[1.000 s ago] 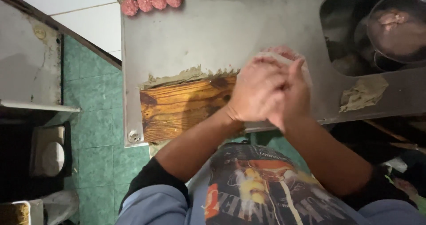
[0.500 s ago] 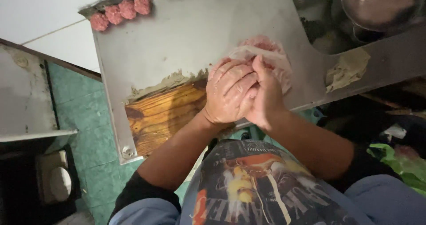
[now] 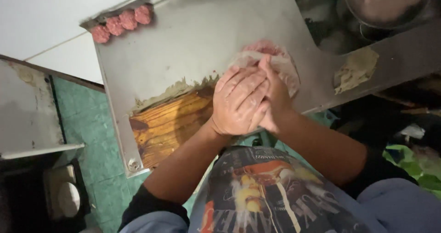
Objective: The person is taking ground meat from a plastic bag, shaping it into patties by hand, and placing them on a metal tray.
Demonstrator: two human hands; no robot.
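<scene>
My left hand lies flat over my right hand, palm against palm, fingers together. Whatever is between the palms is hidden. The hands hover at the near edge of a steel counter. Just beyond the fingertips is a mound of pink minced meat on thin clear plastic. Several small pink meatballs sit in a row at the counter's far left corner.
A bare wooden patch shows where the steel skin is torn away at the near left. A metal bowl sits in a cut-out at the far right, with a beige scrap near it. Green floor tiles lie to the left.
The hands stay pressed together while the left palm slides a little across the right. The view has shifted, so the counter and meatballs sit further right in the frame.
</scene>
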